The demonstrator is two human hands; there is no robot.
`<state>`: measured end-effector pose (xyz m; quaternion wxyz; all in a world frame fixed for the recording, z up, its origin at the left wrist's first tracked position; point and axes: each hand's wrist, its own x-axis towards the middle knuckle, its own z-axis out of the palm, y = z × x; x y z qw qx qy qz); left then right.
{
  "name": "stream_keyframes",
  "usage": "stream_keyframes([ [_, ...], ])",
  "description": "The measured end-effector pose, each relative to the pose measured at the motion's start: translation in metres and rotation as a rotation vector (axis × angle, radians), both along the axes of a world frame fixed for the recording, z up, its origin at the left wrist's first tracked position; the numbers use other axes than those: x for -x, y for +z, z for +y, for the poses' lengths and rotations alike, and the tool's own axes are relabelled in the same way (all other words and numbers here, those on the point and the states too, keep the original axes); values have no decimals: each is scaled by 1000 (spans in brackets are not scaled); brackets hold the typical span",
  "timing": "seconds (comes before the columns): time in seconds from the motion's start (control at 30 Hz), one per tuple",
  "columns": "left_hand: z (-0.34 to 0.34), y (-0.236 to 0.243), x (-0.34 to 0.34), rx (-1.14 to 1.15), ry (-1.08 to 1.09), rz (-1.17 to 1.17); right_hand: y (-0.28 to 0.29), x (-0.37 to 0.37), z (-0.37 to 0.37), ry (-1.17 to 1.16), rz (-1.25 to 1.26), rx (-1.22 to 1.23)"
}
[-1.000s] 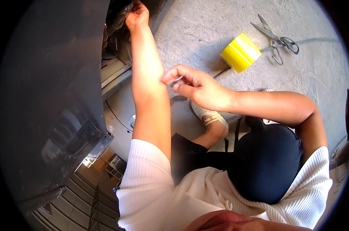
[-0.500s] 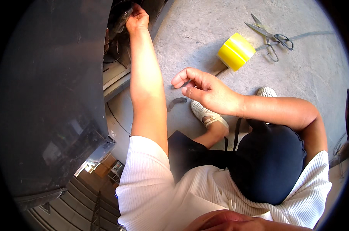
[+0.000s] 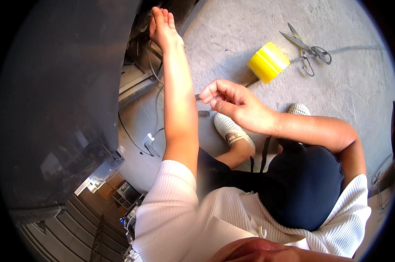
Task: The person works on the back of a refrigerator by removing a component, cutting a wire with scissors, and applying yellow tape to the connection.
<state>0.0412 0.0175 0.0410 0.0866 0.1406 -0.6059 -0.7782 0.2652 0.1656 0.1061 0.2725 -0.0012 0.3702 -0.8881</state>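
Note:
My left hand [image 3: 163, 29] reaches up to the dark opening [image 3: 140, 41] beside the large black panel. Its fingers point upward and look stretched, with nothing plainly gripped; the dark parts by the fingertips are too dim to name. Over the floor, in front of my body, hangs my right hand [image 3: 234, 102]. Its fingers are loosely bent, the thumb stands apart from them, and it holds nothing visible. Beyond that hand sits a wide roll of yellow tape [image 3: 269, 62] on the concrete. A pair of scissors [image 3: 305, 45] lies right of the roll with its blades apart.
The black panel [image 3: 62, 100] fills the left side. By the scissors lies a bent metal hook [image 3: 308, 69]. A grey cable [image 3: 157, 107] and a white plug-like piece [image 3: 149, 140] lie near the panel. My white shoe [image 3: 229, 129] is below my right hand.
My left hand has drawn a little out of the opening and turned, and its fingers have straightened. More cable and the white piece now show beside my left arm. My right hand has barely moved.

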Motion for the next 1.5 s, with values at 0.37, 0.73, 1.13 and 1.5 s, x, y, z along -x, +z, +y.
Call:
stream_keyframes([
  [0.37,-17,-25,0,225,74,114,4,-3,12,-3,6,-10],
  [0.73,-57,-3,8,-191,138,-132,-9,-10,11,-116,44,-118],
  [1.13,-77,4,43,-379,21,-232,-15,-20,2,-80,54,-92],
  [1.5,-74,9,30,-925,-194,-155,-19,-18,6,-150,61,-110],
])
